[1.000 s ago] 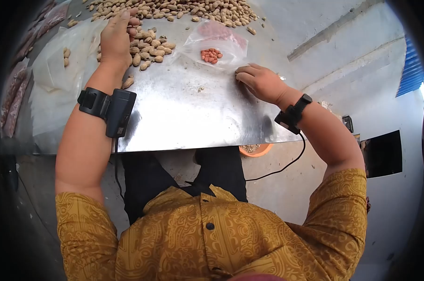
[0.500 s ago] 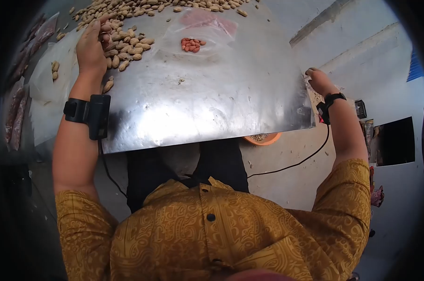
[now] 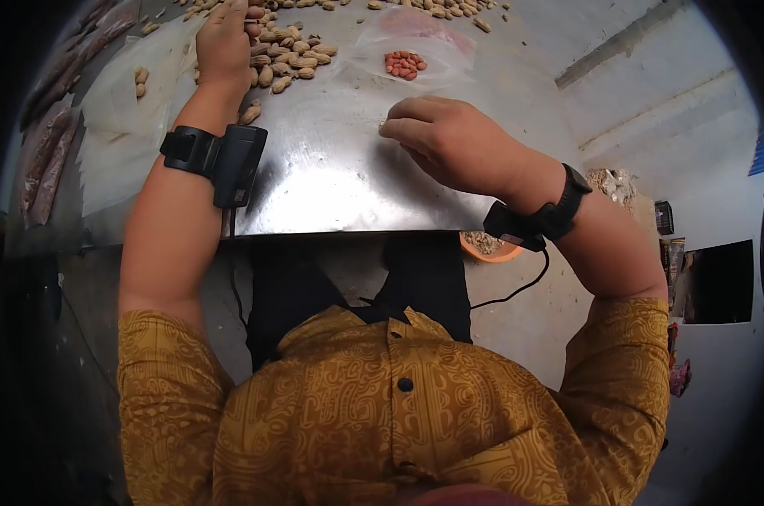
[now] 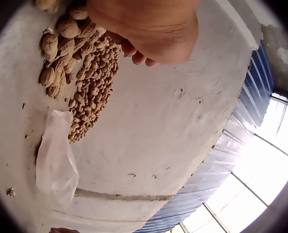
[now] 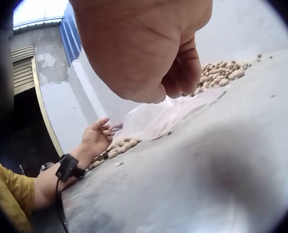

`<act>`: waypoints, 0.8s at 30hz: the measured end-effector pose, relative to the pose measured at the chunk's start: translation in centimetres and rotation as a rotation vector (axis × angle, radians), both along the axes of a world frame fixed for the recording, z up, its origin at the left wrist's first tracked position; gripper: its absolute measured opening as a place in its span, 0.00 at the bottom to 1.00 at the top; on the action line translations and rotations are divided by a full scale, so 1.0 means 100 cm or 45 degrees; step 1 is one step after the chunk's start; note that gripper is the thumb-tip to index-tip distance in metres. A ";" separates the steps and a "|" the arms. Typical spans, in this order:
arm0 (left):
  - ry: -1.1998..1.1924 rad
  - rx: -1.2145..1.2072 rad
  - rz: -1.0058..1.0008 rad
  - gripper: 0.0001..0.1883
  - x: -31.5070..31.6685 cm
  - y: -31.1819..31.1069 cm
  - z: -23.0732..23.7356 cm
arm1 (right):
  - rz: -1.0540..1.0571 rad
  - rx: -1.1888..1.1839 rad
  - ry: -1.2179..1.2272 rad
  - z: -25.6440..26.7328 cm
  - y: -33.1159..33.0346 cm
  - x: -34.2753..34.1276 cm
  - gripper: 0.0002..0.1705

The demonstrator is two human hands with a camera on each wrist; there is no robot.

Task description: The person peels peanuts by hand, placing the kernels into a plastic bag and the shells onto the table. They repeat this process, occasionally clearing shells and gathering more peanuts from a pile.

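Note:
A heap of unshelled peanuts [image 3: 285,57] lies on the metal tabletop. My left hand [image 3: 223,46] is at its left side, with loosely bent, spread fingers; the right wrist view shows this left hand [image 5: 98,138] palm up beside the nuts. My right hand [image 3: 458,143] is low over the middle of the table, back up and fingers bent, its fingertips right at a small bit of debris. From the right wrist, the thumb and curled fingers [image 5: 187,68] show, with no held thing visible. Red shelled peanuts [image 3: 406,65] lie on a clear plastic bag [image 3: 449,72] beyond the right hand.
More unshelled peanuts [image 4: 93,82] spread behind. Clear plastic sheets [image 3: 116,126] and long filled packets [image 3: 45,164] lie at the left. An orange basin [image 3: 502,252] with shells stands below the table's front edge [image 3: 357,230]. A cable [image 3: 517,295] runs from my right wrist unit.
My right hand first moved right, past the table's edge, then came back left over the middle of the table. My left hand stayed by the peanuts while the head view shifted.

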State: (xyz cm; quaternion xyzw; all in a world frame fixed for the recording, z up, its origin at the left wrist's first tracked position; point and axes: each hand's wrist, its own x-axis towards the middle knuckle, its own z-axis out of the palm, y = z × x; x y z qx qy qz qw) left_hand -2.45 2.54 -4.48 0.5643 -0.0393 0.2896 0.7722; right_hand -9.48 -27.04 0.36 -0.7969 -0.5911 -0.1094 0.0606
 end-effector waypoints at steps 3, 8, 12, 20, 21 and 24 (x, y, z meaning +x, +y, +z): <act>-0.032 0.064 0.022 0.15 0.001 0.002 -0.001 | 0.019 -0.066 -0.088 -0.013 0.026 0.011 0.06; -0.011 0.112 0.064 0.14 0.000 -0.003 0.001 | -0.112 -0.223 -0.021 -0.015 0.014 0.025 0.04; -0.006 0.069 0.022 0.14 0.003 -0.003 -0.002 | -0.395 -0.379 0.083 -0.001 -0.049 0.034 0.04; 0.001 0.140 0.115 0.12 -0.003 -0.022 0.006 | -1.373 -0.619 -0.070 0.020 -0.245 0.081 0.17; -0.001 0.145 0.115 0.12 -0.002 -0.021 0.007 | -1.417 -0.579 -0.104 0.021 -0.247 0.088 0.18; -0.016 0.148 0.125 0.13 -0.001 -0.023 0.006 | -1.089 -0.108 -0.077 0.034 -0.173 0.085 0.16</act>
